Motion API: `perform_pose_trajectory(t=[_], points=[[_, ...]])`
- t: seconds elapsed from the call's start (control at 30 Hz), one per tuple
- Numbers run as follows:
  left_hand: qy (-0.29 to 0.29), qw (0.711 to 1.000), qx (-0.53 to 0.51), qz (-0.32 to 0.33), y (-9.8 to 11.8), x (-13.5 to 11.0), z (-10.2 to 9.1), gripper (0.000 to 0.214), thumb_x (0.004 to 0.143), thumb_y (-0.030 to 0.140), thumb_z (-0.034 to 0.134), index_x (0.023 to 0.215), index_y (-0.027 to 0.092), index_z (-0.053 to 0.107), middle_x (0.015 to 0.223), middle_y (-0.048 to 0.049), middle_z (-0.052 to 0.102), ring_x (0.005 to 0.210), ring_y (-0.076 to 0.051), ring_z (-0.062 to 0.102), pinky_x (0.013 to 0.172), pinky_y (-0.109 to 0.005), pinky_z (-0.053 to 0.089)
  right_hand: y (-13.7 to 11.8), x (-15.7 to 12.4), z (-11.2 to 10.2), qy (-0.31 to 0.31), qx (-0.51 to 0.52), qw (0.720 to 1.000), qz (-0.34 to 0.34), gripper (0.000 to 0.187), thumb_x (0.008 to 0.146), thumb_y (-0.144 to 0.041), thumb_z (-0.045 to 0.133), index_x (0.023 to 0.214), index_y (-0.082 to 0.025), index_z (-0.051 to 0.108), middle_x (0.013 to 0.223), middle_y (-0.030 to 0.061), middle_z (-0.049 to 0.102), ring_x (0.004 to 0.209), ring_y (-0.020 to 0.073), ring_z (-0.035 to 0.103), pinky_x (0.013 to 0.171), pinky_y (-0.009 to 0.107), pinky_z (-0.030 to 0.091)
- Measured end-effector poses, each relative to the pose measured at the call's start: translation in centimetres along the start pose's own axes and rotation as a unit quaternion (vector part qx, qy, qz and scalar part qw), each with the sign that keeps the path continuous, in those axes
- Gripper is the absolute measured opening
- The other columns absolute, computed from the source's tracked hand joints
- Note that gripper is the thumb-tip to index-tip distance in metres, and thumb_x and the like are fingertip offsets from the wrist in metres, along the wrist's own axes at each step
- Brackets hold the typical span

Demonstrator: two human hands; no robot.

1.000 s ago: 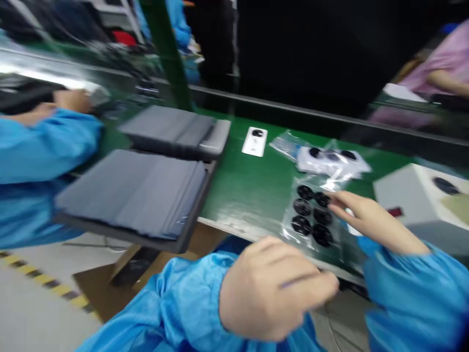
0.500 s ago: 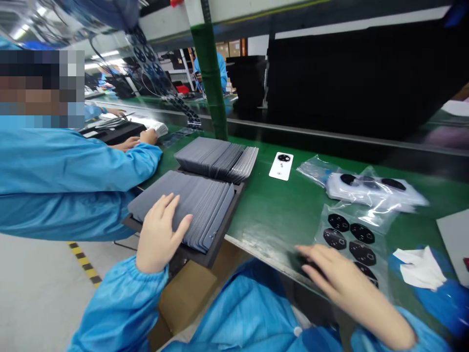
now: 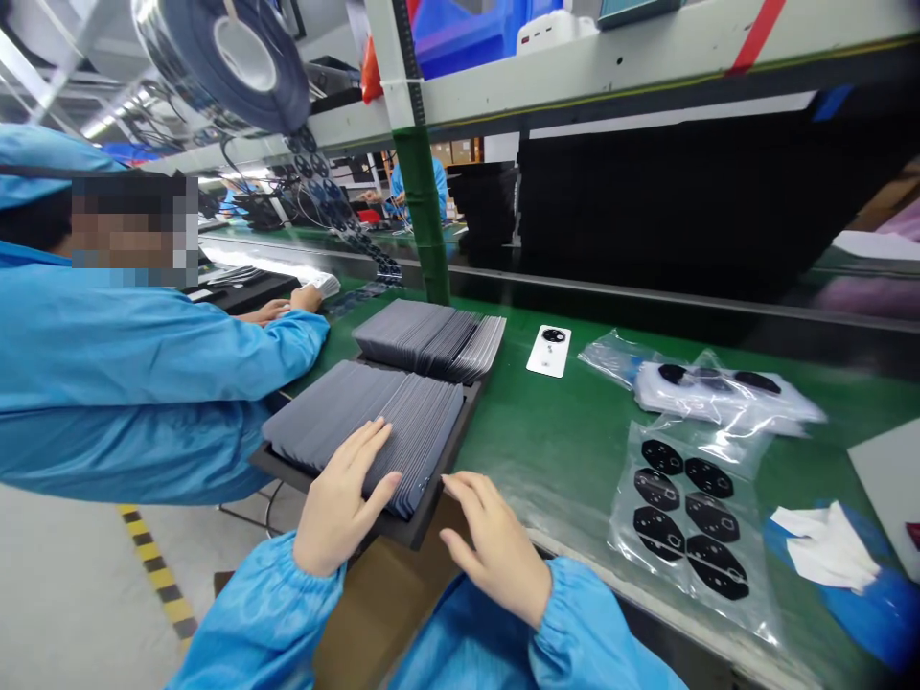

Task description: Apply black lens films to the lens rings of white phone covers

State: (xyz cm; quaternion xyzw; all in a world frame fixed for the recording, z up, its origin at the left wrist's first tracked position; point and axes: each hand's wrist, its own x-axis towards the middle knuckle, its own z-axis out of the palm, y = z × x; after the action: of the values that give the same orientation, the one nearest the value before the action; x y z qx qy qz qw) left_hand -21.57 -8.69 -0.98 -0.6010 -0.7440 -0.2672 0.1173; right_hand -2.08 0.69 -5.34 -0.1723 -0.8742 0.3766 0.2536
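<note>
Where the left hand [image 3: 337,500] touches, thin grey sheets [image 3: 366,422] lean overlapped.

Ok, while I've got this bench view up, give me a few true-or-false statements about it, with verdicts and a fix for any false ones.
1. The person's left hand rests on a stack of thin grey cards in a black rectangular tray. True.
2. The person's right hand grips a clear plastic bag of flat black pads. False: it holds nothing, sits by the tray's near corner, and the bag lies apart from it.
3. A white rectangular panel with a round black disc lies on the green bench mat. True.
4. A co-worker in a blue smock has a hand in the person's tray. False: the co-worker's hands are farther along the bench, beyond the tray.
</note>
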Motion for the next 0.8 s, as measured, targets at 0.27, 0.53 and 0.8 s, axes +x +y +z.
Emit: perform_pose_trajectory(t=[0.27,0.53,0.8], points=[[0.147,0.981,-0.059,-0.110,0.6,-3.0,2.4,0.072,0.081,0.047,0.056,0.140,0.019,0.027,0.136,-0.0176,0.036,0.127,-0.037,0.036,0.102,-0.058,0.035,-0.1,1.9,0.5,0.048,0.009,0.999,-0.010,0.055,0.077,-0.023,0.058,0.130,-0.022,0.043,0.126,0.0127,0.050,0.116,0.0284,0.047,0.100,0.048,0.043],[0.137,0.980,-0.002,-0.142,2.7,-2.4,3.9,0.104,0.064,0.051,0.071,0.145,0.018,0.013,0.134,-0.0194,0.024,0.127,-0.043,0.028,0.096,-0.063,0.038,1.5,9.8,-2.0,0.180,0.082,0.979,0.051,0.035,0.091,-0.032,0.039,0.123,-0.019,0.044,0.123,0.0107,0.050,0.118,0.0188,0.048,0.104,0.037,0.040],[0.153,0.981,0.022,-0.114,2.6,-2.2,3.9,0.084,0.069,0.042,0.067,0.139,0.016,0.028,0.128,-0.0181,0.030,0.121,-0.039,0.038,0.094,-0.058,0.043,4.6,15.2,-2.2,0.147,0.070,0.983,0.088,0.024,0.091,-0.033,0.050,0.103,-0.014,0.059,0.101,0.0051,0.063,0.090,0.0154,0.062,0.081,0.037,0.053]])
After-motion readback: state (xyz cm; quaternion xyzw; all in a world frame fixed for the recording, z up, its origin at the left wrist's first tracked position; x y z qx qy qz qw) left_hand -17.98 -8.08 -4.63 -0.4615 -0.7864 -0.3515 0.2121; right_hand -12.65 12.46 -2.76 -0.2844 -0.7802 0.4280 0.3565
